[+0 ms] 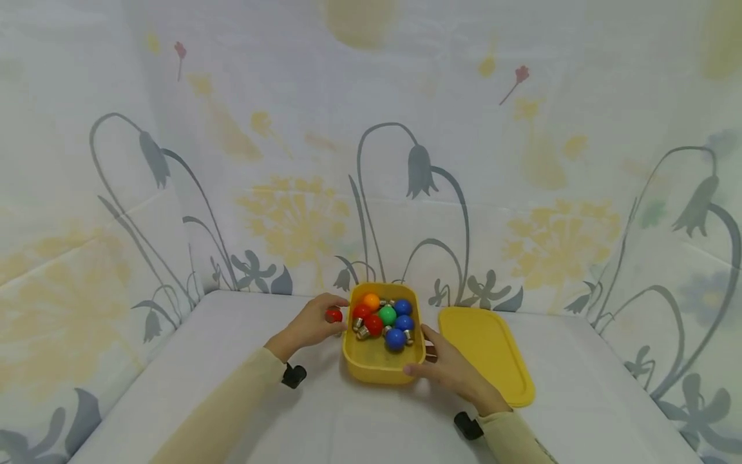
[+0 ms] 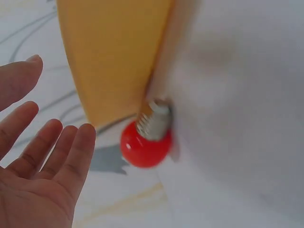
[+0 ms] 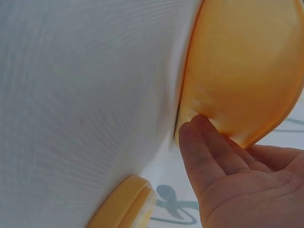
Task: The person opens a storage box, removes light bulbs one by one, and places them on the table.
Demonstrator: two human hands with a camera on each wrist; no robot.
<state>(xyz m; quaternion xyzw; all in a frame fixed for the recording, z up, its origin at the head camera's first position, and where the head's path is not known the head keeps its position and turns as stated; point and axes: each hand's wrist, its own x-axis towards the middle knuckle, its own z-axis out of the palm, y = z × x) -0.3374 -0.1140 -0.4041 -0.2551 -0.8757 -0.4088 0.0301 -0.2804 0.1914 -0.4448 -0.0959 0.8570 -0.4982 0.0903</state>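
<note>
A yellow plastic box (image 1: 379,375) stands on the white-covered table, holding small coloured light bulbs with metal screw bases: an orange bulb (image 1: 371,301), a green bulb (image 1: 387,315), red ones and several blue ones. Outside its left wall, a loose red bulb (image 2: 145,145) lies on the cloth, base toward the box. My left hand (image 1: 313,320) is beside that bulb with fingers extended and thumb apart, holding nothing. At the box's near right corner, my right hand (image 1: 449,366) rests its fairly straight fingertips (image 3: 202,121) against the side wall, its thumb by the front wall.
A flat yellow lid (image 1: 487,351) lies to the right of the box, behind the right hand. Close beyond the box rises a white backdrop cloth (image 1: 290,148) with printed flowers. Each wrist wears a small black camera.
</note>
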